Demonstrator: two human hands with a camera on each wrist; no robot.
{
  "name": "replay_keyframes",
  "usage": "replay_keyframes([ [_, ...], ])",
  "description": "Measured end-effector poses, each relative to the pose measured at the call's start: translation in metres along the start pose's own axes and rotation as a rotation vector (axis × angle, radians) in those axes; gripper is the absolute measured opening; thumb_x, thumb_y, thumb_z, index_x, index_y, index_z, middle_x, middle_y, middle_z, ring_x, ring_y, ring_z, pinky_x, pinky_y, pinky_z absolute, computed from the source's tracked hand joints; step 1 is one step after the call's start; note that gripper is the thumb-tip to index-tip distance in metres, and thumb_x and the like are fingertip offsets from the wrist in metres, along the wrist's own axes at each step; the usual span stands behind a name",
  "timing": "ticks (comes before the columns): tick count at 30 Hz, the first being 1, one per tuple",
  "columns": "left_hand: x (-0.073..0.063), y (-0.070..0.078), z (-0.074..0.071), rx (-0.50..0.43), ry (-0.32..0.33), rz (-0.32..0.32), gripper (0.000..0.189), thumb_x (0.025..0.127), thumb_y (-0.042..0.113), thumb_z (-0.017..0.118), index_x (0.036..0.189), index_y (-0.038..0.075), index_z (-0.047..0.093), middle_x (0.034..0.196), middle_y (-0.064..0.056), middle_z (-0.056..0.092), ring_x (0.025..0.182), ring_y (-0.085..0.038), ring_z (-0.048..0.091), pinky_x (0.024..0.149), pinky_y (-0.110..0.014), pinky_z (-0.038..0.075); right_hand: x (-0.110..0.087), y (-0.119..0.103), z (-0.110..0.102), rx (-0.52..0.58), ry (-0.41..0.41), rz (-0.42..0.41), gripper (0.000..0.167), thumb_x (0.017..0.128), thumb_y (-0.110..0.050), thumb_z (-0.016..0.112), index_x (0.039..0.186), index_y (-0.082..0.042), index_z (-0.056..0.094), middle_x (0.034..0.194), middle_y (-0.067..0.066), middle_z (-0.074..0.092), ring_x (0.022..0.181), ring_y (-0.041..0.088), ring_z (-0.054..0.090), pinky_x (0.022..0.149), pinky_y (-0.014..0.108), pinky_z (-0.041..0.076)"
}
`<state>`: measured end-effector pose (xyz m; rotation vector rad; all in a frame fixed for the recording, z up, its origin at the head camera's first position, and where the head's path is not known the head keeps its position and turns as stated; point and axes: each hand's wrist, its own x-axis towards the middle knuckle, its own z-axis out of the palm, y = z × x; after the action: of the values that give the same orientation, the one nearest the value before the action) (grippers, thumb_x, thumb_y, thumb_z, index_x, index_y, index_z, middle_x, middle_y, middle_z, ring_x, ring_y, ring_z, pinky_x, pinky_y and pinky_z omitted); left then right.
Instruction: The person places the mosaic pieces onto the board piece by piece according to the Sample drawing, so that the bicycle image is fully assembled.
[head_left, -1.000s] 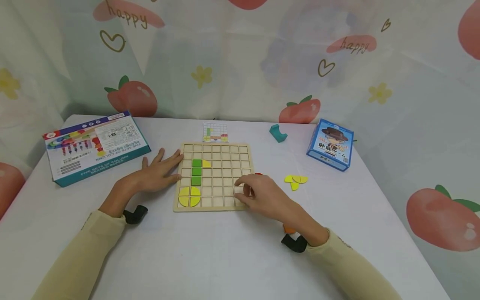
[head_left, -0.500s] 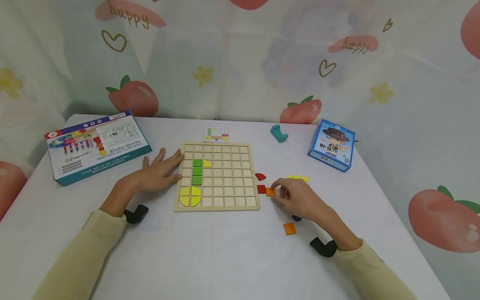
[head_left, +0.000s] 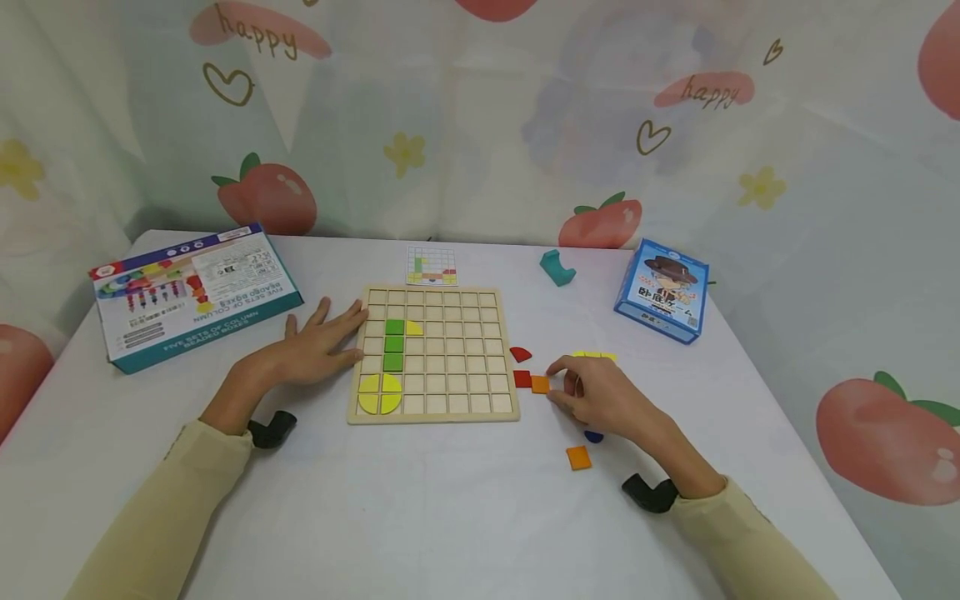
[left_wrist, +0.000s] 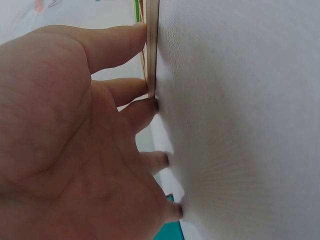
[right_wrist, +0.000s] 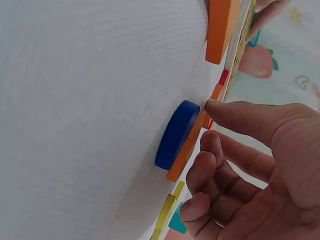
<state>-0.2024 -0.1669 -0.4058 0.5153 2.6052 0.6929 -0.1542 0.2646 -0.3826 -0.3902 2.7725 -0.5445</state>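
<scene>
My left hand [head_left: 311, 343] lies with spread fingers at the left edge of a wooden grid board [head_left: 450, 417]; its thumb and fingertips meet that edge in the left wrist view. On the board are several green square tiles [head_left: 393, 343], a yellow circle of quarter pieces [head_left: 380, 393] and one yellow quarter piece [head_left: 413, 328]. My right hand [head_left: 603, 396] is over the table at the right, thumb and index finger parted beside an orange square tile [head_left: 540, 384]. Touching that tile are a red square tile [head_left: 522, 379]. In the right wrist view, a blue rounded piece [right_wrist: 176, 135] stands out near the thumb.
A red quarter piece [head_left: 521, 355], yellow pieces [head_left: 596, 355] and another orange tile [head_left: 579, 458] lie right of the board. Behind it are a pattern card [head_left: 431, 265] and a teal block [head_left: 557, 268]. Boxes stand left [head_left: 195, 292] and right [head_left: 663, 290].
My right hand has moved right from over the board's right side to the orange tile, uncovering the red and orange tiles. Over the last half second it barely shifts. My left hand stays put.
</scene>
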Motion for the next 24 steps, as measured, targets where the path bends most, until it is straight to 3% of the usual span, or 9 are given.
replay_keyframes([
  [24, 0.0004, -0.0004, 0.0001, 0.006, -0.001, 0.001, 0.074, 0.11, 0.038, 0.052, 0.171, 0.014, 0.017, 0.18, -0.013, 0.006, 0.163, -0.052, -0.015, 0.117, -0.085, -0.016, -0.0005, -0.0004, -0.0008, -0.028, 0.019, -0.026, 0.028, 0.098, -0.02, 0.077, 0.124, -0.01, 0.074, 0.077, 0.0, 0.059, 0.069, 0.013, 0.053, 0.057, 0.023, 0.045],
])
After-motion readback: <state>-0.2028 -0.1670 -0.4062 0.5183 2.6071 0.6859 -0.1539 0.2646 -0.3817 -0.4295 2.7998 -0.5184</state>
